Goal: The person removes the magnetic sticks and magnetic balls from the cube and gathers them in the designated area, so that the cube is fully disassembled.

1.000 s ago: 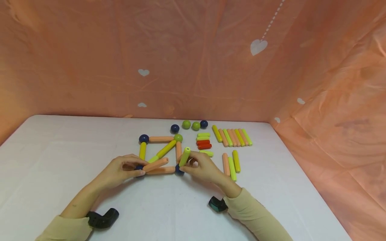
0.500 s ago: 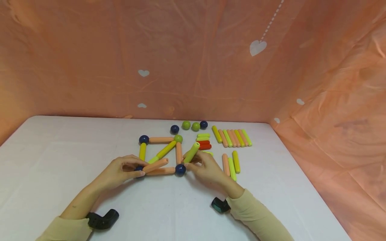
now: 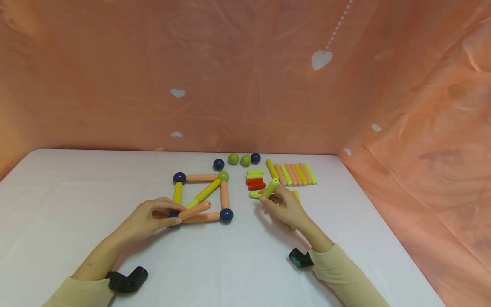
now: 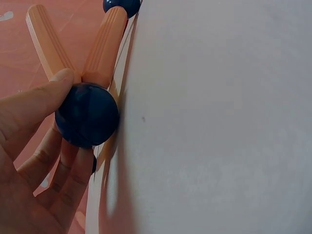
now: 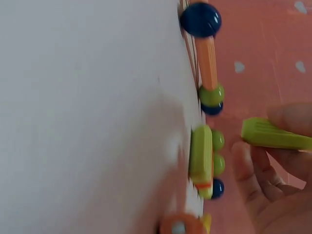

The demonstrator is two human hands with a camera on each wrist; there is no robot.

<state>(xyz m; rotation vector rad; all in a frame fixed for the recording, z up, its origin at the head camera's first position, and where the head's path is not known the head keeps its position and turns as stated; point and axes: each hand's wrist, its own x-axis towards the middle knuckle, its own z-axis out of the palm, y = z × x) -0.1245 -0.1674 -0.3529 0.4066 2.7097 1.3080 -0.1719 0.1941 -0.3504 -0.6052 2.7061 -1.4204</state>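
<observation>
A flat square of rods and balls [image 3: 201, 196] lies on the white table [image 3: 57, 200], with a yellow-green diagonal rod inside it. My left hand [image 3: 153, 216] pinches the dark blue ball [image 4: 87, 114] at the near left corner, where a loose peach rod [image 3: 194, 210] sticks up from it. My right hand [image 3: 281, 206] holds a short light green rod [image 3: 270, 188] just right of the square, over a small stack of short green and red rods [image 3: 255, 180]. In the right wrist view the green rod [image 5: 275, 134] sits between thumb and fingers.
A row of long yellow, green and peach rods [image 3: 292, 174] lies at the back right. Three loose balls [image 3: 238, 160] sit behind the square. An orange cloth with white hearts [image 3: 322, 59] walls the back and right. The table's right edge is close to the rods.
My right hand has lifted the light green rod away from the near right blue ball and carried it right, toward the stack of short rods. The left hand has stayed put.
</observation>
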